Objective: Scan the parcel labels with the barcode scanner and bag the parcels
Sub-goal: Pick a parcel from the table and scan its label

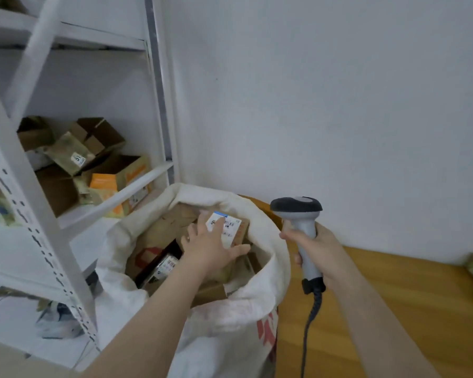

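Resting with fingers straight and spread on the labelled parcel (236, 226) inside the white sack (273, 257), the left grip (210, 246) is touching the parcel's top while the right grip (320, 249) is grasping the barcode scanner (296, 207) just beside the sack's rim.

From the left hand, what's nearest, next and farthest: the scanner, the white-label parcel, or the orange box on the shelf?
1. The white-label parcel: inside the sack, right under the left hand.
2. The scanner: off to the right, gripped by the right hand.
3. The orange box: up on the left, on the shelf.
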